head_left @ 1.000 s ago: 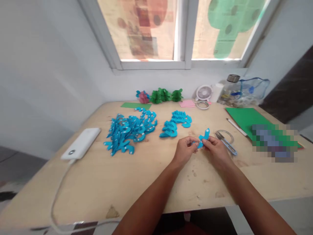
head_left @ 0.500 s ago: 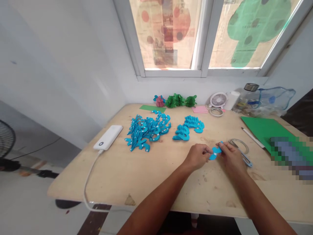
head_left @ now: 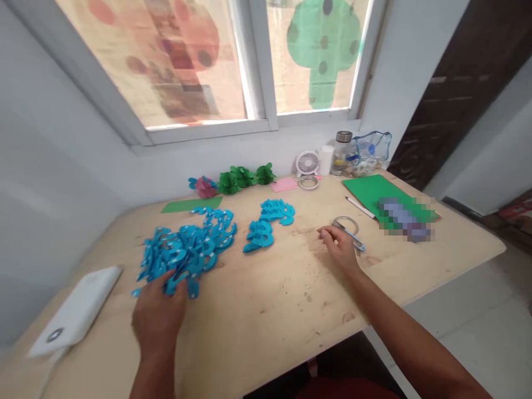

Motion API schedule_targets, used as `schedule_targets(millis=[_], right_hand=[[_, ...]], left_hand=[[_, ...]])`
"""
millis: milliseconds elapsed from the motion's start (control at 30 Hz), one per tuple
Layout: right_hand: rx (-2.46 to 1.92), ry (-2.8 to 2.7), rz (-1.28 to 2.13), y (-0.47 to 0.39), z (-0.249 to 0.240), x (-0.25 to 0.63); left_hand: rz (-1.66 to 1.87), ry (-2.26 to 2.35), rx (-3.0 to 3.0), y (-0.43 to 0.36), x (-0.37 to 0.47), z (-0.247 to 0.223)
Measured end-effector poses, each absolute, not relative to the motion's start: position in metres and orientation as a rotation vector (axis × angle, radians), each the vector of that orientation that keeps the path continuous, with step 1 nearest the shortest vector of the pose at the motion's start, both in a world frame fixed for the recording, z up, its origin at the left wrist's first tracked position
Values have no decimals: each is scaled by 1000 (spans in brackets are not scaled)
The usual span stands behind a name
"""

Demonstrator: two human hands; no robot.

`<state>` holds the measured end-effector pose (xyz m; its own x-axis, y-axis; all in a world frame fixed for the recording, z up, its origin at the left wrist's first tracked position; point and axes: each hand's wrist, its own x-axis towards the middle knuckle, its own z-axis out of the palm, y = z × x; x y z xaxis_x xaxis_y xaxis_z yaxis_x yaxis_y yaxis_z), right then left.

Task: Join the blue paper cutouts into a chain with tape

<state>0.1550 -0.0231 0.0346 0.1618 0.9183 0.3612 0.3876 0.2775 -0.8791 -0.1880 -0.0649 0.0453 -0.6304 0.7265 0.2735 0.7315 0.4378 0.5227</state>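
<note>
My left hand reaches over the near edge of a large pile of blue folded paper pieces with white spots. Its thumb and fingers are apart at the pieces; whether it grips one is hidden. My right hand hovers over the table at the right, its fingertips pressed together, with anything between them too small to make out. Beside it lie a roll of tape and a light blue cutter. Two smaller groups of blue paper pieces rest between the hands.
A white power bank with a cable lies at the left. Green and pink paper figures, a small fan, a bottle and a plastic bag stand at the back. Green sheets and a white pen lie right.
The view has turned right. My left hand has moved left to the large pile. The blue piece that was between both hands no longer shows there.
</note>
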Motion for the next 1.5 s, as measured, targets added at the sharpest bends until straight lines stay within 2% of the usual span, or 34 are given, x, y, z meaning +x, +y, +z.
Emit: schedule_targets(millis=[167,367,533,633,767,900,1033,1100,1167,1300,1500], right_hand=[[-1460,-1356,436,-21,42,192],[-1819,-1760,13,-25,23,236],[-1845,-1942,-223,-22,2,244],[-1834,-1989,-289,-17,-3,244],[-1798,-1990,-304,-15,-5,244],[-1782,-1911,-307,-17,-7,242],[-1746,-1862,-279,-18,-7,237],[-1728,-1859,-249,-19,-6,234],[-1710,-1856,-217,-21,-5,232],[-1692,-1841,-171,-23,-3,228],[-1668,-1836,-107,-23,0,224]], left_hand=[[-905,-2413,-1536,-64,-171,43],[-840,-2406,-1674,-41,-149,48],[-871,-2275,-1464,-36,-166,46],[-880,-2399,-1325,-39,-188,47],[-721,-2594,-1252,-48,-202,51],[-805,-2402,-1237,-49,-182,50],[-872,-2128,-1912,-33,-134,41],[-706,-1951,-2325,-21,-108,38],[-517,-1859,-2467,-8,-87,38],[-332,-1881,-2415,8,-72,42],[-287,-1967,-2378,10,-78,40]])
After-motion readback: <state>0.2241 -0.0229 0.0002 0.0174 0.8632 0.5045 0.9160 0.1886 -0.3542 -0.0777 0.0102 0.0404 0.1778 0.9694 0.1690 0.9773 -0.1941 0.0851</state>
